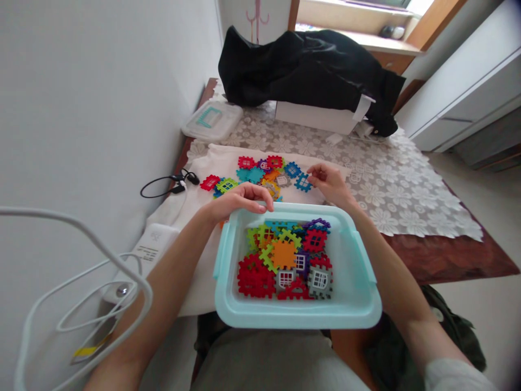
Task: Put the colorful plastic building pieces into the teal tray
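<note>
A light-blue plastic storage bin (354,296) sits close in front of my body. Inside it lies a heap of notched building tiles, with an orange tile (284,254) on top and red tiles (255,277) at the left. My left hand (250,196) curls over the bin's far left rim, thumb along the edge. Beyond the bin, my right hand (330,183) pinches the edge of a blue window tile (303,182) at the cloth. Several more tiles are spread near it, among them another blue tile (292,169), a red tile (246,162) and a grey tile (282,180).
A clear lid (214,120) with a teal handle lies by the wall. Black earphones (179,182) and a white box-shaped device (157,244) are at the left, with a white cable (81,221) looping nearby. Black fabric (301,68) covers a white box (315,118) at the back.
</note>
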{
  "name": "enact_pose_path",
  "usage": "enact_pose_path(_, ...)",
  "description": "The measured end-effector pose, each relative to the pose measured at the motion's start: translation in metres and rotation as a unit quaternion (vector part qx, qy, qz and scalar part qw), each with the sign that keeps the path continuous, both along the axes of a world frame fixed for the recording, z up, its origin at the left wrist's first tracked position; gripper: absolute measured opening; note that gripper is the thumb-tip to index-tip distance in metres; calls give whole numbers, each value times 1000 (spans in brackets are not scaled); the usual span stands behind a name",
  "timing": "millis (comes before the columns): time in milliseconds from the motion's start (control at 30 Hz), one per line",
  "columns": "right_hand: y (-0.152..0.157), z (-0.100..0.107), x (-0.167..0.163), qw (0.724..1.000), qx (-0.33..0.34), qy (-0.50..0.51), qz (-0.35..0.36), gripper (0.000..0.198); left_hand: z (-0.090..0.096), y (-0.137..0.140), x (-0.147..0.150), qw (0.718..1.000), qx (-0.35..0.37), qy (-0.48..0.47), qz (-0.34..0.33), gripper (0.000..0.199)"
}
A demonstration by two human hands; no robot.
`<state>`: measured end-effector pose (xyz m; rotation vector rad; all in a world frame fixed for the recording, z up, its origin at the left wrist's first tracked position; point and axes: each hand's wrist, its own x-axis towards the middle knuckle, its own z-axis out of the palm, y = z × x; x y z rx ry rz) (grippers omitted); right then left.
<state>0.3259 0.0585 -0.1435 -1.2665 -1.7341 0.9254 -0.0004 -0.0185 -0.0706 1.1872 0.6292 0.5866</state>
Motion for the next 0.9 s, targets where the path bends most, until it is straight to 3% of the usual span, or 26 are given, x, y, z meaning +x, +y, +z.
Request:
enact_pose_path(67,18,-1,-6,1000,13,-6,-8,41,1,0,1,1000,0,-2,-1,18)
enact_pose_path(233,48,6,-25,971,40,-235,15,48,2,-1,1,1000,1,-10,-7,17)
enact_pose_path(300,50,9,-32,961,35,-273,29,47,3,-1,2,1000,-4,-9,-7,17)
enact_pose_path(400,45,11,-37,970,15,-242,-2,46,4,0,3,1000,-4,-8,-8,17)
enact_pose_path(500,35,19,-34,990,3,-143,-6,39,3,0,3,1000,-7,-8,-6,18)
enact_pose_path(600,15,43,-27,999,-17,8,48,42,2,0,3,1000,-17,-6,-3,19)
enact_pose_path(700,-20,82,-24,988,-24,113,105,43,2,-1,3,1000,-22,-9,-4,20)
enact_pose_path(833,-82,122,-21,979,-36,72,186,45,1,-1,2,999,-29,-14,-8,19)
enact_pose_path(900,-116,127,-10,987,-6,14,161,48,1,-1,2,999,-29,-18,-8,19)
